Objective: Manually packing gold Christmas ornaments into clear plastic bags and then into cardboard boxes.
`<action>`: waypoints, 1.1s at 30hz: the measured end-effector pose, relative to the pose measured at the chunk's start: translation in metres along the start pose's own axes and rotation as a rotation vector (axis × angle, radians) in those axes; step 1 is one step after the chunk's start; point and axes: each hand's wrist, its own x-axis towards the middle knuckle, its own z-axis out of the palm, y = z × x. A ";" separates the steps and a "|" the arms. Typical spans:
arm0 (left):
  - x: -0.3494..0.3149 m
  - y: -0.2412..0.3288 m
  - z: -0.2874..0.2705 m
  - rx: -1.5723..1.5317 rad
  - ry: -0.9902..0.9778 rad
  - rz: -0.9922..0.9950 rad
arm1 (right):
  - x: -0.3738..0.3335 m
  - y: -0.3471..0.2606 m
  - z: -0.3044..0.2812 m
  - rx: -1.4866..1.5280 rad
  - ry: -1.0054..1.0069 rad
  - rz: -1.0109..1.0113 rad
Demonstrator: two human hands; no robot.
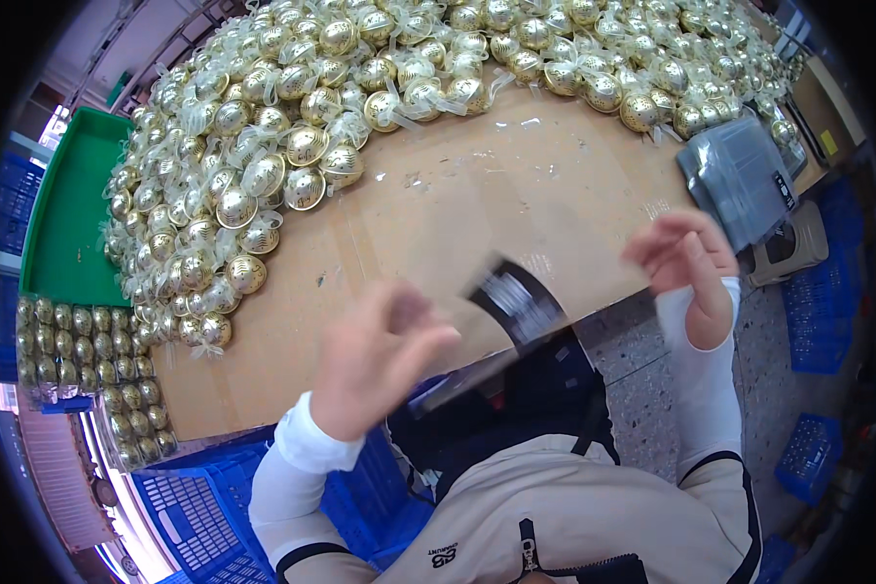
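A black card with white print [518,300], blurred, is at the table's front edge in front of me. Whether it lies flat or is in the air, I cannot tell. To its left is my left hand [370,355], smeared by motion, its thumb apart from the fingers and nothing seen in it. My right hand [686,261] is raised to the right of the card, fingers loosely bent and apart, holding nothing. Past it, at the table's right end, lies a stack of clear plastic packaging [740,180] with a black label. Neither hand touches the card.
Many gold balls with pale ribbons [307,146] are heaped along the table's far and left sides. The brown cardboard tabletop [428,209] lies before me. A green tray [78,214], packed gold balls [83,346] and blue crates [200,521] stand left; more blue crates [810,457] stand right.
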 end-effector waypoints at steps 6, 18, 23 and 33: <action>0.041 -0.016 0.041 -0.713 0.208 -0.315 | 0.030 0.039 0.082 -0.312 0.071 0.029; 0.044 -0.067 0.065 0.737 0.158 0.282 | 0.069 0.098 0.032 -1.834 -0.109 -0.237; 0.051 -0.053 0.070 0.613 -0.019 0.117 | 0.061 0.100 0.031 -1.851 -0.261 -0.034; 0.048 -0.060 0.078 0.654 0.018 0.120 | 0.051 0.112 0.025 -1.879 -0.194 -0.160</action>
